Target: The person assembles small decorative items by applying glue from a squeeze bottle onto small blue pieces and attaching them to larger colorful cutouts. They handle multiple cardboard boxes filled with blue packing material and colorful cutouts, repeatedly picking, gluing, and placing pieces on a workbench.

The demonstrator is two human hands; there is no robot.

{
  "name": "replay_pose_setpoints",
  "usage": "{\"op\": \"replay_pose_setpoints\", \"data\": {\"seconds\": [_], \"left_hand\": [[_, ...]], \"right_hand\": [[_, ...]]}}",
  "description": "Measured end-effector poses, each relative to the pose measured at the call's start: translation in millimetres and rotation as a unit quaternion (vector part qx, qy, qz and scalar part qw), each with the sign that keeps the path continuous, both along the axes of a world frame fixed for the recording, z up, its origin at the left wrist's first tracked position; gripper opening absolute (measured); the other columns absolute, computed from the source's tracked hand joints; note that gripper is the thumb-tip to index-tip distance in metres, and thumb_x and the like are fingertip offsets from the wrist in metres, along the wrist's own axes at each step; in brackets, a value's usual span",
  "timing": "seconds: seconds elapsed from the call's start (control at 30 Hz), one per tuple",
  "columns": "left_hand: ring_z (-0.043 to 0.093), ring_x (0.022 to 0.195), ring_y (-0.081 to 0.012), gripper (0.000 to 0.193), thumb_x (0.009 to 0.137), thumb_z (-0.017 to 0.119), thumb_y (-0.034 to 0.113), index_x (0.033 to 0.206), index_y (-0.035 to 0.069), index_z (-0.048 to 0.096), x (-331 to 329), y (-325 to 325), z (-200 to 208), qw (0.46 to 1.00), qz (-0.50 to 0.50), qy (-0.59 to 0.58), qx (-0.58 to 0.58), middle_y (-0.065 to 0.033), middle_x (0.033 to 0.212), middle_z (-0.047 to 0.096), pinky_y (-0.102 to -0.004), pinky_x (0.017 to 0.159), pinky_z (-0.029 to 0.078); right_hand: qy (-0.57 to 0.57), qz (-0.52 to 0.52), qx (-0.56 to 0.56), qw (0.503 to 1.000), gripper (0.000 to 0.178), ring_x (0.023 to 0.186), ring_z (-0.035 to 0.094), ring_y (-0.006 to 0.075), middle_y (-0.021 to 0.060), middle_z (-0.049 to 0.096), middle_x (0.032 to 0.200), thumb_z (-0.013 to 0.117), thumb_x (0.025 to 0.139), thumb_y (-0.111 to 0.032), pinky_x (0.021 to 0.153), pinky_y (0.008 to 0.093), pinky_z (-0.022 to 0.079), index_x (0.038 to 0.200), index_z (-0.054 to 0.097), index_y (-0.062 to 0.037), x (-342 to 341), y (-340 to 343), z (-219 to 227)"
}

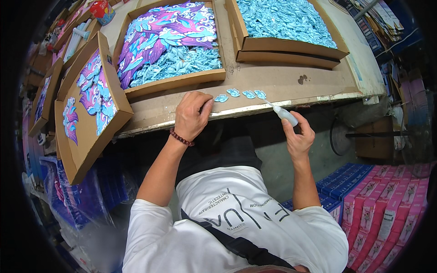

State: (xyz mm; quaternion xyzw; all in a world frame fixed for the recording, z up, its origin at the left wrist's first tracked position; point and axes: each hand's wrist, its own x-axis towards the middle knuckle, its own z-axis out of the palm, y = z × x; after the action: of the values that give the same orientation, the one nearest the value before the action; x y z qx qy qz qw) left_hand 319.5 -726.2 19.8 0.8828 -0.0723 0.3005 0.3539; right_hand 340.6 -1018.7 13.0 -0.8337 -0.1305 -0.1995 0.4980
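My right hand (pixel 300 139) grips a small translucent squeeze bottle (pixel 287 117) with a thin nozzle. The nozzle tip points at the rightmost of several small light-blue plastic pieces (pixel 260 94) lying in a row near the table's front edge. At the row's other end lies another light-blue piece (pixel 221 98), with my left hand (pixel 193 113) just left of it. The fingers of that hand are curled together over the table edge, and whatever may be between them is hidden. A dark bead bracelet circles the left wrist.
Behind the row, one cardboard tray (pixel 177 78) holds purple-and-blue wing-shaped cutouts and light-blue pieces. Another box (pixel 291 55) is heaped with light-blue pieces. A tilted carton (pixel 86 150) with more cutouts leans over the table's left end. Pink packages (pixel 387 204) stand stacked at lower right.
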Motion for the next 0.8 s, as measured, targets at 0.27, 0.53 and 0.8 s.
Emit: {"op": "replay_pose_setpoints", "data": {"seconds": [0.27,0.53,0.8], "left_hand": [[0.058,0.073,-0.0278,0.004,0.079,0.067,0.003,0.082,0.003,0.066,0,-1,1,1.0,0.001,0.002,0.003,-0.0096,0.078,0.063,-0.0355,0.065,0.048],[0.058,0.074,-0.0286,0.005,0.081,0.065,0.003,0.085,0.001,0.064,-1,1,-1,1.0,-0.011,0.009,0.004,-0.0118,0.079,0.062,-0.0356,0.066,0.046],[0.058,0.074,-0.0286,0.005,0.081,0.066,0.003,0.085,0.0,0.064,0,1,-1,1.0,-0.011,0.005,0.011,-0.0119,0.08,0.062,-0.0351,0.066,0.046]], "right_hand": [[-0.007,-0.002,0.015,1.0,0.028,0.071,0.061,0.0121,0.0091,0.068,0.085,0.076,0.078,-0.006,0.063,0.0238,0.049,0.102,0.065,0.0024,-2,-5,0],[0.025,-0.004,0.019,1.0,0.028,0.072,0.063,0.0135,0.0102,0.069,0.087,0.076,0.078,-0.006,0.064,0.0247,0.05,0.102,0.065,0.0027,-7,-11,2],[0.023,-0.003,-0.01,1.0,0.028,0.078,0.066,0.0183,0.0129,0.069,0.091,0.076,0.078,-0.006,0.071,0.0279,0.052,0.102,0.065,0.003,-6,-11,3]]}}
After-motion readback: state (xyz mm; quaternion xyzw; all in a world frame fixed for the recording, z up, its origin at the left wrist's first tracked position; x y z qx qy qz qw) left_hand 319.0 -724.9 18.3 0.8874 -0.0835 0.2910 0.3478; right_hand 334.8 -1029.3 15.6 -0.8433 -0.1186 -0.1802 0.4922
